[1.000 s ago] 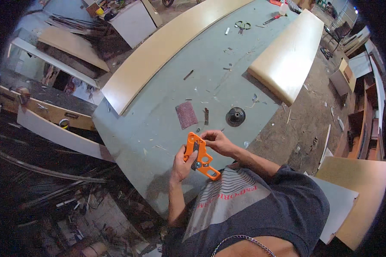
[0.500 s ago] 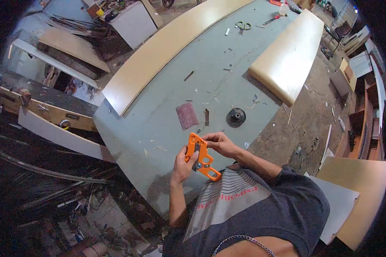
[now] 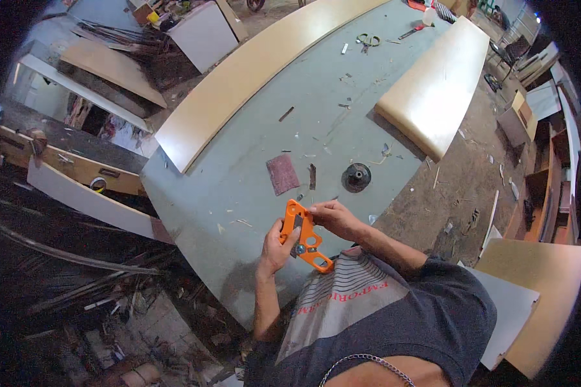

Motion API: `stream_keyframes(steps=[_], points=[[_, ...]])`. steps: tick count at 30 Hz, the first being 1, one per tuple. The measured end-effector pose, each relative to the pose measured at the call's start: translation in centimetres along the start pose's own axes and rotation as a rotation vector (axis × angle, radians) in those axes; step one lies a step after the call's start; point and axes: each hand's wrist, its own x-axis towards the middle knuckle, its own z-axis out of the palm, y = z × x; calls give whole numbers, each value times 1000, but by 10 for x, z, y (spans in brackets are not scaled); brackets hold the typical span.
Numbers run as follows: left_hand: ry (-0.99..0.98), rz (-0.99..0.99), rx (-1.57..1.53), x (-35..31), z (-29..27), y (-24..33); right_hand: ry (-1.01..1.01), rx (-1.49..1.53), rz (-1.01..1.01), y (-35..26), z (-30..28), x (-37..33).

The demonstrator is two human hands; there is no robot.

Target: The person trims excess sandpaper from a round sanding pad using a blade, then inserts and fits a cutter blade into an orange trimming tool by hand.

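An orange plastic hand tool (image 3: 312, 241) with round holes and a metal bolt is held close to my shirt, above the near edge of the grey-blue table (image 3: 239, 168). My left hand (image 3: 277, 250) is closed around its left side, thumb lying across a dark metal part. At the tool's upper end, the fingers of my right hand (image 3: 332, 216) are pinched against its right edge; their tips are partly hidden. Just beyond the hands lie a reddish sanding sheet (image 3: 282, 174), a thin dark strip (image 3: 312, 176) and a black round cone-shaped piece (image 3: 356, 177).
A long pale board (image 3: 232, 77) runs along the table's left side. Another thick pale panel (image 3: 432, 87) overhangs the right edge. Scissors (image 3: 368, 40) and a red-handled tool (image 3: 413, 30) lie at the far end. Leaning boards (image 3: 529, 284) stand on the floor at right.
My right fingers have shifted slightly along the tool's upper edge. The left hand keeps its grip, and the view has moved very little.
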Motion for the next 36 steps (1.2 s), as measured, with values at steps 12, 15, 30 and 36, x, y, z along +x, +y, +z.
stream_keyframes(steps=[12, 15, 30, 36], points=[[7, -1, -200, 0, -3, -9, 27, -99, 1, -8, 13, -1], [39, 98, -212, -7, -6, -2, 69, -250, -89, -20, 27, 0], [203, 1423, 1135, -90, -49, 178, -403, -931, -969, -197, 140, -47], [360, 1606, 1176, -86, -35, 189, -824, -808, -850, -220, 165, -57]])
